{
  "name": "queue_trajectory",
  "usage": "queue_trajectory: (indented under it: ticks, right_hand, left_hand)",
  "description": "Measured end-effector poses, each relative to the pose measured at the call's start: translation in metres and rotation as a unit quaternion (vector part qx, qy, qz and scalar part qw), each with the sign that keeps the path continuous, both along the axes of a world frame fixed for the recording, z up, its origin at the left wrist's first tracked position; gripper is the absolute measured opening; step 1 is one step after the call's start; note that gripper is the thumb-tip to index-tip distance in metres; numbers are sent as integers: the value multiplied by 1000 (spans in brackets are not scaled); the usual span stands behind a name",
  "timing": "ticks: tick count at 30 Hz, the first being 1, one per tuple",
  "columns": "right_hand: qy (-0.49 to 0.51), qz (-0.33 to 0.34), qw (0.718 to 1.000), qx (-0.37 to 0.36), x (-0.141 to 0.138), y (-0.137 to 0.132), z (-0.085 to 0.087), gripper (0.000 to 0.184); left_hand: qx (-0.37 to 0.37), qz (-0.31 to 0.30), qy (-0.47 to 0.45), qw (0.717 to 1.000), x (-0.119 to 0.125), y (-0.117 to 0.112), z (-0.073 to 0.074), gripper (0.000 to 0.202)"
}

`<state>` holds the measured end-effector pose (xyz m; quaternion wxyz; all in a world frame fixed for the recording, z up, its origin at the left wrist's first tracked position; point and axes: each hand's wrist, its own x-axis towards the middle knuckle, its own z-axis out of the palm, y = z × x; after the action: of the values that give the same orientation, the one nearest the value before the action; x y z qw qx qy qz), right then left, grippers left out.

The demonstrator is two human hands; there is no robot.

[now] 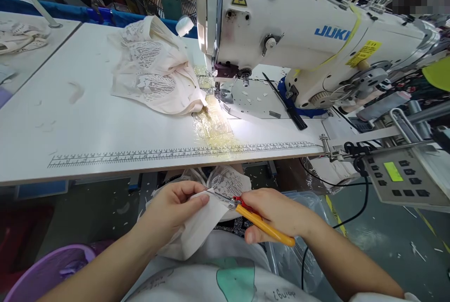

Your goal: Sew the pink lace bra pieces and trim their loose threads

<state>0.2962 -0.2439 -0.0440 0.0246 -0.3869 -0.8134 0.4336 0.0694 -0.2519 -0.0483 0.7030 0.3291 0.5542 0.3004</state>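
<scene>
My left hand (172, 210) pinches a piece of cream fabric with lace (200, 229) over my lap, below the table edge. My right hand (277, 213) is closed round orange-handled thread snips (262, 224), whose metal tip touches the fabric's top edge beside my left thumb. A pile of cream lace garments (154, 70) lies on the white table (87, 119), left of the needle of the white sewing machine (298, 25).
A printed ruler (176, 154) runs along the table's front edge. A control panel with a green screen (401, 177) hangs at the right. A purple bin (45, 271) stands at the lower left. More lace pieces (21, 39) lie on the neighbouring table.
</scene>
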Motion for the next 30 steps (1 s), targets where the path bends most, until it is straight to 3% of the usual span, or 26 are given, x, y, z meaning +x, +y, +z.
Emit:
queue_trajectory:
  ticks: [18, 26, 30]
  right_hand:
    - [-17, -24, 1000, -10, -1, -1, -1, 56]
    - [-1, -112, 993, -40, -6, -11, -21, 54]
    - [54, -212, 976, -8, -10, -14, -24, 52]
  left_hand:
    - [3, -3, 13, 1000, 2, 4, 2, 28]
    - [5, 8, 2, 1000, 2, 5, 0, 24]
    - [39, -5, 23, 999, -1, 1, -5, 21]
